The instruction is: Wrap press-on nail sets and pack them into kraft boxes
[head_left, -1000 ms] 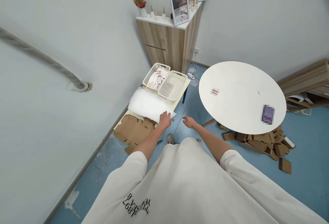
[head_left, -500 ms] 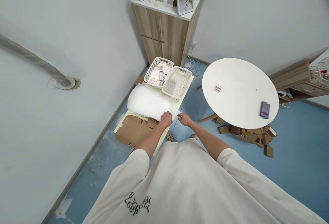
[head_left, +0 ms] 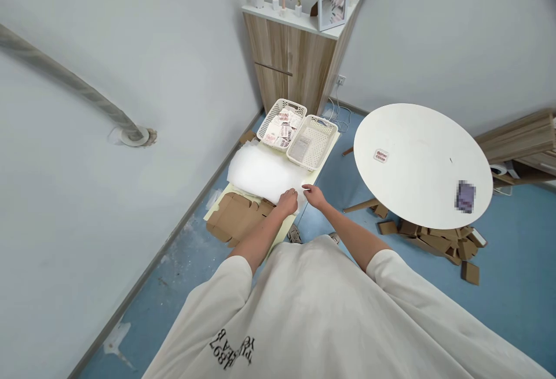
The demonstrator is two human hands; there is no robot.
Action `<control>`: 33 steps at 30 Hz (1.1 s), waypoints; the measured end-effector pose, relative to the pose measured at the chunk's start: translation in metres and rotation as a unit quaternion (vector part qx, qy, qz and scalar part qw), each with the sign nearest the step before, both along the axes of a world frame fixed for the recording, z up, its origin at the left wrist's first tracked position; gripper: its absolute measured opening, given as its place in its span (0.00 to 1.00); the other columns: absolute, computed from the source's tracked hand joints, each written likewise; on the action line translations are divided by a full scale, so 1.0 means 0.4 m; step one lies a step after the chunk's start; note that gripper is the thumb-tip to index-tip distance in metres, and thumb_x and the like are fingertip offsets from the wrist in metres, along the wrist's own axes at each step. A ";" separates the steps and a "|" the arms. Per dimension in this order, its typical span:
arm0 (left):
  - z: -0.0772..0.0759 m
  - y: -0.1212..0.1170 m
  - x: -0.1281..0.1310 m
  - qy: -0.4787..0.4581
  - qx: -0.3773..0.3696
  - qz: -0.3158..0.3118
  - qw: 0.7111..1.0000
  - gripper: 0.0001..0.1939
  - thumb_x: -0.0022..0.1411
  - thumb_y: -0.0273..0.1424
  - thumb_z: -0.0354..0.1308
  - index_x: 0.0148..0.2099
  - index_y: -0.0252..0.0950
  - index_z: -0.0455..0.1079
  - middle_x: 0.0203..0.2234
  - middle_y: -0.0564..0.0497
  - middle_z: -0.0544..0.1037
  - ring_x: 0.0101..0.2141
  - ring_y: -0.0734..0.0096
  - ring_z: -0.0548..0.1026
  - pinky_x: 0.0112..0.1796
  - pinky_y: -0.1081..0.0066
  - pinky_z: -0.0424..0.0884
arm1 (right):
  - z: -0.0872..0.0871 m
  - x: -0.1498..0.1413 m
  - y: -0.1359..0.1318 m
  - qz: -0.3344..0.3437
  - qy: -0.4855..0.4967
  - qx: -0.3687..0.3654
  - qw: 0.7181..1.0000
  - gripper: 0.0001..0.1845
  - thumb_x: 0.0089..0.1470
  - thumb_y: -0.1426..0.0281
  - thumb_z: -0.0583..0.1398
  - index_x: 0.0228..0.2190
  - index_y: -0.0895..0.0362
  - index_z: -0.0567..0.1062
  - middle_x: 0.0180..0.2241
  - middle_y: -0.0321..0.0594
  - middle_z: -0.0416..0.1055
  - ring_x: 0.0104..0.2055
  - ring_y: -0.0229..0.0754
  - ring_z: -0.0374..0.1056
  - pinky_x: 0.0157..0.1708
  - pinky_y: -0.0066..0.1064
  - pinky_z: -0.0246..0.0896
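A stack of thin white sheets, soft and foam-like, lies on a low pale-yellow board or tabletop. At its near right corner my left hand is closed, fingers curled at the edge of the stack. Just right of it, my right hand has thumb and forefinger pinched together at the same corner, apparently on a sheet's edge. Only a small gap separates the two hands. Flattened brown cardboard boxes lie on the near left, beside my left forearm.
Beyond the sheets stand a white basket of printed packets and a second basket holding clear plastic packs. To the right is a round white table, with small brown boxes piled beneath. A wooden cabinet fills the corner.
The view has turned slightly left, so the scene sits farther right. My hands have come a little closer together, the right one moving in toward the sheets' corner.
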State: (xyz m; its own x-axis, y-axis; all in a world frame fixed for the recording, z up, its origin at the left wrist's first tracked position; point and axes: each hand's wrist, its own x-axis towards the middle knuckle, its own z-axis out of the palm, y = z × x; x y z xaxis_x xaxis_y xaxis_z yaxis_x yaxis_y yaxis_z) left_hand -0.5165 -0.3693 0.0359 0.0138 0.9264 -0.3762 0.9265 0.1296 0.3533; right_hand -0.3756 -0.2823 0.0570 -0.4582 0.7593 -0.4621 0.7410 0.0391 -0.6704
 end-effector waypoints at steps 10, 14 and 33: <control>0.014 -0.030 -0.014 -0.048 0.061 -0.029 0.997 0.24 0.66 0.22 0.45 0.63 0.36 0.64 0.59 0.43 0.70 0.55 0.60 0.71 0.56 0.62 0.67 | -0.017 -0.054 -0.017 0.015 0.027 -0.006 1.000 0.23 0.63 0.70 0.54 0.57 0.54 0.73 0.59 0.42 0.71 0.57 0.42 0.70 0.59 0.33 0.61; 0.027 -0.040 -0.016 -0.074 0.107 0.012 0.991 0.22 0.65 0.20 0.44 0.56 0.37 0.69 0.53 0.45 0.74 0.52 0.62 0.72 0.55 0.62 0.68 | 0.010 -0.044 -0.016 0.030 0.019 0.077 0.996 0.20 0.64 0.68 0.53 0.53 0.53 0.77 0.55 0.42 0.74 0.54 0.44 0.70 0.58 0.33 0.61; 0.075 0.213 0.286 -0.091 0.193 -0.086 0.973 0.25 0.63 0.22 0.48 0.62 0.36 0.65 0.65 0.42 0.61 0.59 0.54 0.65 0.57 0.55 0.66 | 0.114 0.403 0.226 -0.205 0.076 0.249 0.943 0.26 0.56 0.72 0.50 0.53 0.56 0.76 0.54 0.45 0.72 0.53 0.50 0.68 0.57 0.42 0.63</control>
